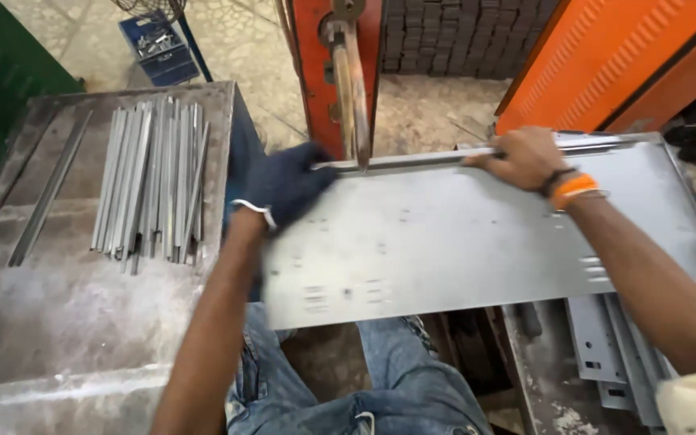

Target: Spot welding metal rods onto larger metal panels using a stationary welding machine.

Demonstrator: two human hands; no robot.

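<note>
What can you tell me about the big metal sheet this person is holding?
The metal sheet is a wide, flat grey panel, dull like bare steel, with small punched slots and a folded far edge. It lies roughly level over the person's lap. The gloved left hand grips its far left corner; the bare right hand presses the far edge. An upright arm of the orange machine meets that edge between them.

Counts: my two hands, one sheet, one strip bundle.

I see one gloved left hand [287,187], one bare right hand [523,157], one grey metal sheet [461,242], one orange wristband [573,187], one loose bar [48,189], one blue crate [159,48]. Strips in the bundle [153,177] overlap too much to count.
</note>
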